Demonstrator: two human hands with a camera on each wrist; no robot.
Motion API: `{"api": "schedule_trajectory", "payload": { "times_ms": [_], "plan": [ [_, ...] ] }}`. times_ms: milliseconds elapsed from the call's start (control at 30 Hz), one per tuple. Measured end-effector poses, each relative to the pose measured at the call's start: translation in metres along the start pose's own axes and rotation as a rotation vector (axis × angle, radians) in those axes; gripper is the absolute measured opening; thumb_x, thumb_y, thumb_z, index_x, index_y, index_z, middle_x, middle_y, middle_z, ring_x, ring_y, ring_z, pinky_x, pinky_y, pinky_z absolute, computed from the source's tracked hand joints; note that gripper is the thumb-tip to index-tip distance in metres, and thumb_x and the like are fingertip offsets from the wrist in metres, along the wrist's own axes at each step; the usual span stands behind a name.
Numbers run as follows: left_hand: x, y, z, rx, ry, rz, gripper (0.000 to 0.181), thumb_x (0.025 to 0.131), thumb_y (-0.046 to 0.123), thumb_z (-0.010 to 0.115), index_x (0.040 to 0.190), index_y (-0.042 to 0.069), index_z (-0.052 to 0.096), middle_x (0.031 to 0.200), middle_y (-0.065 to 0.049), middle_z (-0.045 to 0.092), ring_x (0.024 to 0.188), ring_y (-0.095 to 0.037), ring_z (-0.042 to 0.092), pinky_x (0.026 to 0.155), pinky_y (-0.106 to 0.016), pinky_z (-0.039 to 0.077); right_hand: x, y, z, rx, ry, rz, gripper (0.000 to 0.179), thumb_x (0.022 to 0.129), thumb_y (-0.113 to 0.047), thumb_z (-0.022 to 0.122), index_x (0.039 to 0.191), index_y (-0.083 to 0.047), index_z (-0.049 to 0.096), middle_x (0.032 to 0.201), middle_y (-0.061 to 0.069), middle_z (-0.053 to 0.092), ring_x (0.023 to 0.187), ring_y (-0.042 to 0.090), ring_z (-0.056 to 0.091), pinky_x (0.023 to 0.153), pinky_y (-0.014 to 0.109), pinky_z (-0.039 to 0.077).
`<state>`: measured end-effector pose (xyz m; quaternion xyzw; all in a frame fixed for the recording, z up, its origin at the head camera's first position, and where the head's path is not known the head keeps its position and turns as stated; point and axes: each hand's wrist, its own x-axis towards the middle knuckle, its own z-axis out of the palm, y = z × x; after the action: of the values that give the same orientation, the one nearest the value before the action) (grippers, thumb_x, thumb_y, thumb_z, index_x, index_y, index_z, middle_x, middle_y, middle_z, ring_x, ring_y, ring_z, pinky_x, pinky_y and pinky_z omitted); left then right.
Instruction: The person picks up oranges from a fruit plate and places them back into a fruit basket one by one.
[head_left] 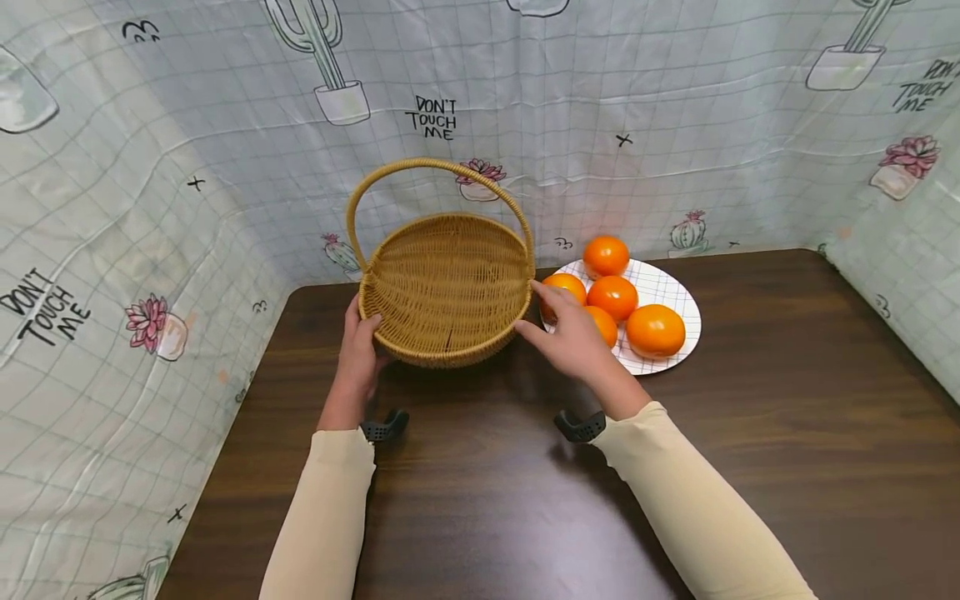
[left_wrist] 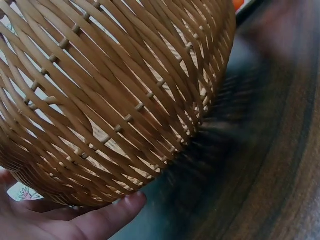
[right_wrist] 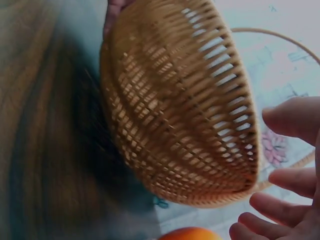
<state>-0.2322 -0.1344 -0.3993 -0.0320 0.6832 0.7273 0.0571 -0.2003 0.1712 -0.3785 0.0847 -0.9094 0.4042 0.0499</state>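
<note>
A wicker basket (head_left: 450,287) with a tall arched handle stands out over the back of the table, its hollow facing the head camera. My left hand (head_left: 360,346) grips its left side, the thumb over the rim and fingers beneath, as the left wrist view shows along the woven wall (left_wrist: 115,100). On the other side, my right hand (head_left: 570,333) is spread beside the right rim. In the right wrist view the thumb and fingers of this hand (right_wrist: 295,170) are apart, close to the rim, and not wrapped round the basket (right_wrist: 185,110).
Right of the basket, a white checked plate (head_left: 678,292) carries several shiny orange fruits (head_left: 656,331); my right hand overlaps its left edge in the head view. The dark wooden table (head_left: 480,500) meets a printed cloth (head_left: 570,92) hanging behind and at both sides.
</note>
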Motion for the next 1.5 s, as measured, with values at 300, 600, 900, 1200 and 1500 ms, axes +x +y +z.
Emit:
{"api": "schedule_trajectory", "payload": {
  "times_ms": [300, 600, 900, 1200, 1500],
  "plan": [
    [-0.004, -0.001, 0.005, 0.018, -0.030, 0.000, 0.059, 0.103, 0.025, 0.032, 0.156, 0.030, 0.006, 0.159, -0.010, 0.016, 0.138, -0.036, 0.034, 0.107, -0.063, 0.032, -0.013, 0.006, -0.013, -0.102, 0.058, -0.041, 0.061, 0.089, -0.036, 0.065, 0.143, -0.016, 0.048, 0.144, 0.009, 0.046, 0.128, 0.032, 0.049, 0.105, 0.050, 0.039],
    [0.004, -0.017, 0.002, 0.049, -0.010, 0.065, 0.058, 0.103, 0.030, 0.033, 0.155, 0.032, 0.008, 0.157, -0.010, 0.020, 0.135, -0.034, 0.039, 0.105, -0.064, 0.035, -0.014, 0.010, -0.024, -0.204, -0.011, -0.051, 0.060, 0.088, -0.033, 0.066, 0.140, -0.007, 0.050, 0.142, 0.014, 0.047, 0.127, 0.036, 0.048, 0.107, 0.052, 0.037],
    [0.004, -0.014, -0.002, 0.042, 0.007, 0.067, 0.058, 0.103, 0.028, 0.034, 0.155, 0.032, 0.009, 0.157, -0.010, 0.021, 0.134, -0.035, 0.039, 0.104, -0.064, 0.035, -0.008, 0.018, -0.028, -0.297, -0.054, -0.022, 0.063, 0.087, -0.031, 0.066, 0.140, -0.003, 0.048, 0.141, 0.022, 0.046, 0.127, 0.041, 0.046, 0.107, 0.055, 0.035],
    [0.004, -0.012, -0.002, 0.046, 0.006, 0.059, 0.060, 0.102, 0.027, 0.036, 0.154, 0.033, 0.008, 0.156, -0.012, 0.022, 0.133, -0.036, 0.040, 0.104, -0.063, 0.035, -0.006, 0.025, -0.035, -0.350, -0.089, -0.023, 0.063, 0.084, -0.023, 0.069, 0.138, 0.000, 0.049, 0.138, 0.028, 0.046, 0.126, 0.045, 0.045, 0.107, 0.056, 0.035],
    [0.005, -0.013, -0.003, 0.038, 0.020, 0.065, 0.061, 0.101, 0.028, 0.038, 0.154, 0.033, 0.009, 0.155, -0.011, 0.024, 0.132, -0.036, 0.041, 0.102, -0.062, 0.037, -0.004, 0.030, -0.037, -0.408, -0.130, -0.002, 0.065, 0.079, -0.018, 0.071, 0.137, 0.003, 0.050, 0.138, 0.029, 0.045, 0.126, 0.046, 0.044, 0.108, 0.056, 0.034]
  ]
}}
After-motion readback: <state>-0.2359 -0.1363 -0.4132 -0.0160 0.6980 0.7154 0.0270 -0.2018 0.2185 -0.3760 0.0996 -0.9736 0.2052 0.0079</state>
